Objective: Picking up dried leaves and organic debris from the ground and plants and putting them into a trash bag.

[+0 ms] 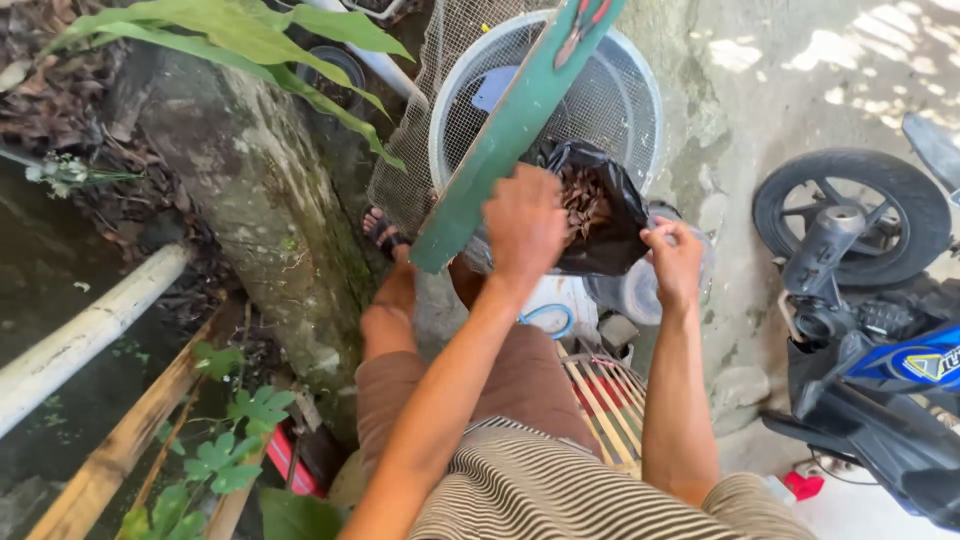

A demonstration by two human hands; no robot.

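The black plastic bag [600,215] is held at its mouth from both sides. The right hand [675,262] is closed in a pinching grip on the bag's near right edge. The left hand [524,222] is seen from the back, blurred, at the bag's left edge; whether its grip is closed on the plastic cannot be told. The bag is kept open and is filled with brown, dry, leaf-like matter. It is held in the air just in front of a round wire-mesh sieve [610,105] with a pale rim, and partly overlaps that rim in the view.

A green board [515,130] is leaned across the sieve, passing just left of the left hand. A light container [640,292] is seen below the bag, partly hidden by it. A bare foot in a sandal [383,232] is set on the ground beside a stone wall [250,190]. A blue motorbike [880,340] is parked well apart on the right.

Judgement: the mouth is best kept taut and level between both hands, so that the contents are not spilled past the rim.
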